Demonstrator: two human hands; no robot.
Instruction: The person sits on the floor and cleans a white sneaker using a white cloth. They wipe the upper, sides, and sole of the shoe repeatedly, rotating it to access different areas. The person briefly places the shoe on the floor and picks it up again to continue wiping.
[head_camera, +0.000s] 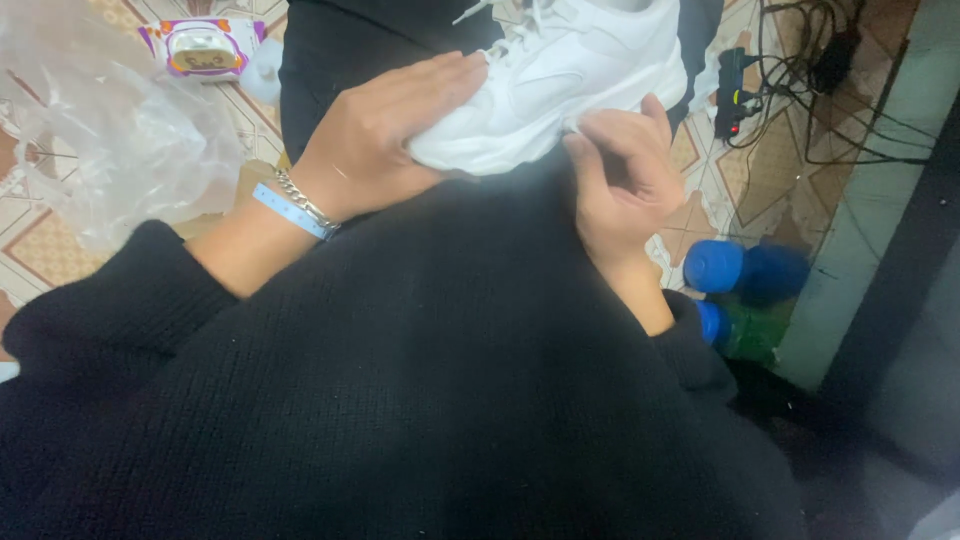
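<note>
The white sneaker (570, 75) lies on the person's lap, on the black knitted clothing, with its toe end turned toward the left hand (385, 135). This hand is laid flat over the toe, fingers stretched and close together, and it seems to press what looks like a white cloth or wipe against the shoe; I cannot tell for sure where the cloth ends and the shoe begins. The right hand (625, 175) supports the shoe from the other side: its fingers are curled and the thumb and fingertips pinch the lower edge near the sole, so the grip there is closed on the sneaker. I judge that the shoe is held like this, on the lap and between both hands, so that it does not slide while the toe is rubbed. The sneaker looks clean and bright, of smooth white material with stitched panels and white laces (505, 18) at the top. On the left wrist there are a light blue band (290, 212) and a silver chain. On the tiled floor (40, 245) lie a crumpled clear plastic bag (110, 130), a pack of wipes (203, 47), a bottle with a blue cap (715, 267) and a power strip (733, 92) with cables.
</note>
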